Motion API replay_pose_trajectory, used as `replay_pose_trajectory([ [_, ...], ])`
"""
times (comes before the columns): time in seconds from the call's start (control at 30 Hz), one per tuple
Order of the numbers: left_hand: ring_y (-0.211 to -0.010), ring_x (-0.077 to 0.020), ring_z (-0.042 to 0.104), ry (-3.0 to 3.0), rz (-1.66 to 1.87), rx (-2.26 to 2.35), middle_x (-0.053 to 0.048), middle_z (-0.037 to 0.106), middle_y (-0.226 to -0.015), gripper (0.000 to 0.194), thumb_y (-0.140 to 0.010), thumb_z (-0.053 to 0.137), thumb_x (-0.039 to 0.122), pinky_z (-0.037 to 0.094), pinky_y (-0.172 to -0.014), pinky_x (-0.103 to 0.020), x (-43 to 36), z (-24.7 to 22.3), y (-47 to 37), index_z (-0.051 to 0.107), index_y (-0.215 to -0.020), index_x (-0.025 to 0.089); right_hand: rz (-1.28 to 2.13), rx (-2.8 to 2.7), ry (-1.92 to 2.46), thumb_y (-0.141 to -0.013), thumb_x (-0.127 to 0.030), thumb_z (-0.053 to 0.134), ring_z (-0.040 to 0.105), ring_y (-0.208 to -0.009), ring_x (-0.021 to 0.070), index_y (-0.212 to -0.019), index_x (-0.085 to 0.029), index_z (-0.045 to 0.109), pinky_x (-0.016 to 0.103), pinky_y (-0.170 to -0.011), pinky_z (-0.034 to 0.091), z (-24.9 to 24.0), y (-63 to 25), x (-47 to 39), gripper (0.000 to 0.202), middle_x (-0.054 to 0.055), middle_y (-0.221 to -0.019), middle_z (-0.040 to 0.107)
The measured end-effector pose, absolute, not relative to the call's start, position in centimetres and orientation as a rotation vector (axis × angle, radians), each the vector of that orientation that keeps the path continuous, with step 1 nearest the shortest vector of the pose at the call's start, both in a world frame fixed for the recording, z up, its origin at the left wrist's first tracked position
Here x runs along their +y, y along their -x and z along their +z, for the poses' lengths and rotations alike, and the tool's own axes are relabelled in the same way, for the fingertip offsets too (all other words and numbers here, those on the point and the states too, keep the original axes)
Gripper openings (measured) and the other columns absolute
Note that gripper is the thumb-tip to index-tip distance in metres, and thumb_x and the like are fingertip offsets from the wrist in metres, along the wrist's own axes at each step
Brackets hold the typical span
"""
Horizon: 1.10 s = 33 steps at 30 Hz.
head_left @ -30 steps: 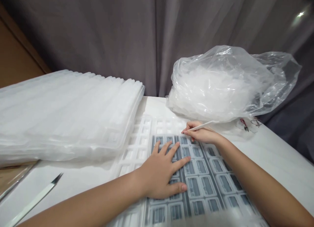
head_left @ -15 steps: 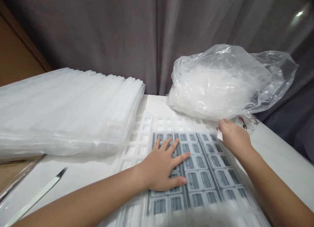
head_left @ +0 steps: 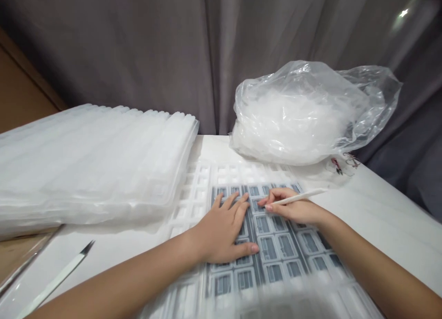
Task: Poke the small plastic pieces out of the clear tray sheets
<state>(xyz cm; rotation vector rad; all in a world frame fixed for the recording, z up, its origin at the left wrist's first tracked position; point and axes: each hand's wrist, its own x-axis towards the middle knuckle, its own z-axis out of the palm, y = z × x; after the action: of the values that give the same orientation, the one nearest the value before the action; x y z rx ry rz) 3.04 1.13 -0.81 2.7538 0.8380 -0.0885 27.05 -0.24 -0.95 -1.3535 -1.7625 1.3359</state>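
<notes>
My left hand [head_left: 224, 231] lies flat with fingers stretched out on a clear plastic tray [head_left: 256, 259] whose rows of small pockets show dark grey rectangular pieces. In my right hand [head_left: 293, 211], pinched between thumb and fingers, is a slim white pen-like tool [head_left: 300, 196]. Its dark tip points down and left at a pocket in the upper middle of the tray; whether it touches cannot be made out. Beneath the tray is a white pocketed tray [head_left: 181, 211], showing at the left and back. The tray's near part is blurred.
A tall stack of translucent white trays [head_left: 93, 158] stands at the left. At the back right sits a clear plastic bag [head_left: 297, 121] full of white material, with small reddish and dark items [head_left: 336, 165] beside it. A pale tool with a dark pointed tip [head_left: 62, 275] lies front left.
My right hand has moved left and toward me from the tray's far right edge, bringing the white tool over the pockets. My left hand's fingers have drawn slightly closer together.
</notes>
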Motion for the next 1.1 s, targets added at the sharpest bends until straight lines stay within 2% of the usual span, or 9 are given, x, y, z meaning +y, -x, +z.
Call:
replay_pose_trajectory([
  [0.2, -0.139, -0.0408, 0.014, -2.801, -0.127, 0.855, -0.018, 0.014, -0.153, 0.096, -0.081, 0.023, 0.08, 0.014, -0.108, -0.06, 1.1, -0.8, -3.2, 0.03, -0.143, 0.007, 1.314, -1.874, 1.35, -0.082, -0.033, 0.06, 0.064, -0.097, 0.0206, -0.075, -0.019, 0.057, 0.034, -0.082, 0.049, -0.8, -27.3, -1.4, 0.016, 0.007, -0.105, 0.069],
  [0.43, -0.14, -0.04, 0.009, -2.823, -0.166, 0.866, -0.015, 0.009, -0.154, 0.096, -0.081, 0.023, 0.079, 0.007, -0.109, -0.06, 1.2, -0.8, -3.4, 0.012, -0.15, 0.013, 1.19, -1.95, 1.401, -0.08, -0.03, 0.062, 0.058, -0.11, 0.0224, -0.07, -0.02, 0.059, 0.032, -0.08, 0.048, 0.0, -26.8, -3.5, 0.015, 0.004, -0.128, 0.058],
  [0.67, -0.14, -0.0398, 0.009, -2.839, -0.189, 0.896, -0.015, 0.009, -0.154, 0.095, -0.081, 0.023, 0.08, 0.005, -0.109, -0.059, 1.3, -1.0, -3.7, 0.015, -0.15, 0.014, 1.43, -1.965, 1.416, -0.08, -0.03, 0.062, 0.065, -0.098, 0.0213, -0.071, -0.02, 0.06, 0.031, -0.077, 0.05, 0.9, -26.8, -4.0, 0.014, 0.005, -0.102, 0.071],
  [0.77, -0.14, -0.0398, 0.008, -2.837, -0.192, 0.902, -0.014, 0.009, -0.154, 0.096, -0.081, 0.023, 0.08, 0.005, -0.109, -0.059, 1.4, -1.1, -3.8, 0.014, -0.15, 0.014, 1.413, -1.984, 1.426, -0.08, -0.031, 0.062, 0.065, -0.099, 0.0219, -0.072, -0.02, 0.061, 0.03, -0.075, 0.049, 1.2, -26.9, -5.0, 0.014, 0.006, -0.111, 0.069],
  [0.9, -0.14, -0.0396, 0.007, -2.838, -0.209, 0.897, -0.014, 0.007, -0.154, 0.098, -0.08, 0.022, 0.081, 0.003, -0.109, -0.059, 1.4, -1.0, -4.0, 0.012, -0.15, 0.013, 1.314, -2.057, 1.486, -0.084, -0.035, 0.057, 0.067, -0.081, 0.0189, -0.076, -0.021, 0.063, 0.03, -0.07, 0.048, 1.5, -27.0, -7.8, 0.017, 0.004, -0.13, 0.059],
  [1.1, -0.14, -0.0412, 0.006, -2.847, -0.272, 0.893, -0.017, 0.006, -0.153, 0.104, -0.078, 0.023, 0.083, 0.005, -0.108, -0.061, 1.2, -0.5, -4.4, 0.012, -0.149, 0.008, 1.168, -2.01, 1.461, -0.088, -0.034, 0.052, 0.06, -0.112, 0.0245, -0.086, -0.024, 0.059, 0.032, -0.086, 0.045, 1.4, -26.9, -11.2, 0.013, 0.002, -0.128, 0.061],
])
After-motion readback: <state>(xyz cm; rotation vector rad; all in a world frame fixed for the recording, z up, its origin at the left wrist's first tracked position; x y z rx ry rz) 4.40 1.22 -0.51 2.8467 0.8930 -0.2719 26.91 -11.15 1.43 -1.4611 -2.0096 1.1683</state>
